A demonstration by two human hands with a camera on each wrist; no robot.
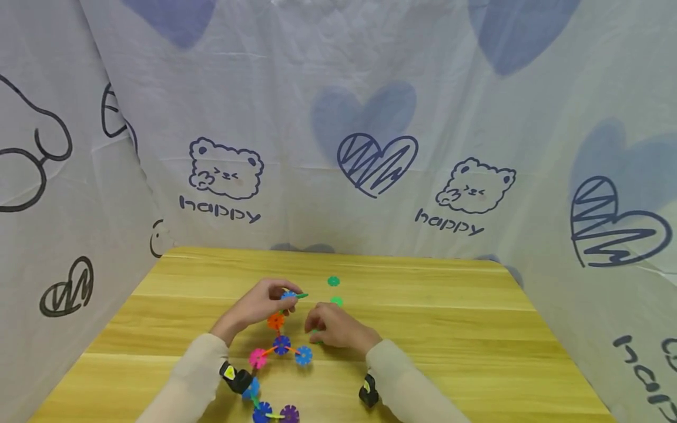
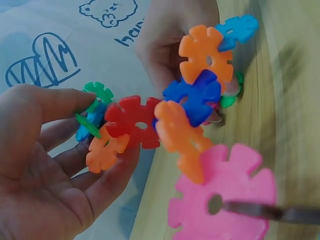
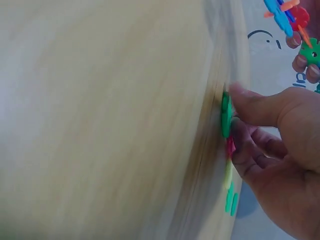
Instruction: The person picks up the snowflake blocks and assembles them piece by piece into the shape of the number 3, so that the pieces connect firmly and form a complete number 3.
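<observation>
A chain of notched plastic discs links pieces of several colours, among them an orange disc [image 1: 275, 321], a dark blue disc [image 1: 282, 345] and a pink disc [image 2: 227, 197]. My left hand [image 1: 267, 301] pinches its far end, where a green disc [image 2: 89, 125] slots into a blue disc [image 1: 288, 295]. A red disc [image 2: 141, 123] follows close to those fingers. Right of the chain, low over the table, my right hand [image 1: 335, 326] has thumb and curled fingers at a loose green disc [image 3: 226, 115], pinching it near the wood.
Two loose green discs, one farther back [image 1: 333, 281] and one nearer [image 1: 337, 301], lie beyond my right hand on the wooden table [image 1: 449, 329]. The chain's near end, with a purple disc [image 1: 289, 414], reaches the front. A printed white curtain [image 1: 301, 176] encloses the table.
</observation>
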